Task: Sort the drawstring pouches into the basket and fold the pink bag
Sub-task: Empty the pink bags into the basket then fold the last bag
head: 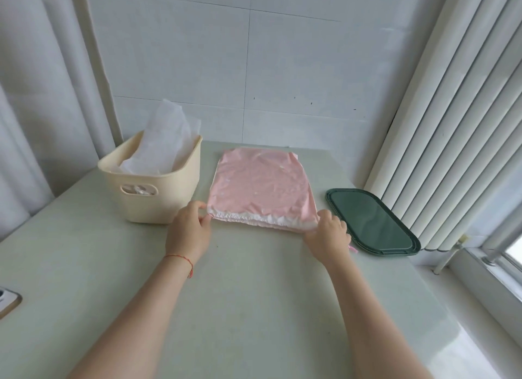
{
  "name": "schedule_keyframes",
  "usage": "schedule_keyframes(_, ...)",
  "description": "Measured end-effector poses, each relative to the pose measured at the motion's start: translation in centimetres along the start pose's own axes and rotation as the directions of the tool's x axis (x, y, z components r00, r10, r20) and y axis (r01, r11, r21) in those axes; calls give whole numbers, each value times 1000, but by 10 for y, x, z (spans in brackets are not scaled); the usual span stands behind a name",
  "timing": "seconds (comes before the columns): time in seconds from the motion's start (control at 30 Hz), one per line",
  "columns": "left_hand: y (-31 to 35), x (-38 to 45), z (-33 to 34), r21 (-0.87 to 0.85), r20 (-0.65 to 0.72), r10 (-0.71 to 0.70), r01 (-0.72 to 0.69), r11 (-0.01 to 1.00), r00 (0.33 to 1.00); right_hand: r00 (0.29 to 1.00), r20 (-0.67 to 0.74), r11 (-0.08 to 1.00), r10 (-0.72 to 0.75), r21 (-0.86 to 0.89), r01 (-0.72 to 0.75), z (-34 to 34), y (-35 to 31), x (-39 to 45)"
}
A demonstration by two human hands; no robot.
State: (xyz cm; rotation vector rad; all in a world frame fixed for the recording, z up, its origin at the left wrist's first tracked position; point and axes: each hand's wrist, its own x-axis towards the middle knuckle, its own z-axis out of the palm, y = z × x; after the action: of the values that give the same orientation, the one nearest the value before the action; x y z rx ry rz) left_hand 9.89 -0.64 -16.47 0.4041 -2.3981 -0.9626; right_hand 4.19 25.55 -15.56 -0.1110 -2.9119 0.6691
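The pink bag lies flat on the pale green tabletop, toward its far edge and about midway across, with its gathered white drawstring hem turned to the near side. Both hands are on that hem, well apart from each other — the left hand pinches the hem's left corner between thumb and fingertips, and the right hand has its fingers curled over the right corner, gripping it. A thin red string bracelet circles the left wrist. Just beside the bag on its left stands a cream plastic basket with a handle cut-out in its near wall, close to the far left corner of the tabletop; white drawstring pouches stand up in it, rising above its rim. To the right of the bag, near the right edge, a dark green oval tray lies flat — apart from the bag, though the right hand's knuckles come close to its rim. A small pink cord end shows just beneath the right hand. White vertical blinds hang beyond the right edge.
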Motion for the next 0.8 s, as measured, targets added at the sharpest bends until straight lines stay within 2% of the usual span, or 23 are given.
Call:
schedule_keyframes(0.2,-4,3,-7,-13,65,-106,107,994,992,992,-16,965,-123,232,123,-1,5,3)
schedule_keyframes(0.3,-6,3,-10,87,139,-141,130,988,980,992,-77,936,-104,328,124,-4,6,3)
schedule_keyframes(0.4,-8,2,-12,233,177,-118,75,970,977,995,-85,928,-52,364,80,-8,7,4)
schedule_keyframes(0.53,-11,6,-13,340,142,-102,48,939,985,997,-75,956,-7,291,28,-11,12,7)
schedule_keyframes(0.63,-13,7,-15,322,69,-147,118,939,987,994,-110,970,11,244,16,-14,15,11)
schedule_keyframes(0.73,-11,5,-16,298,-6,-189,182,937,982,990,-127,942,68,336,-22,-18,15,10)
schedule_keyframes(0.8,-7,4,-17,184,-27,-212,213,960,977,994,-59,895,95,443,-60,-21,11,7)
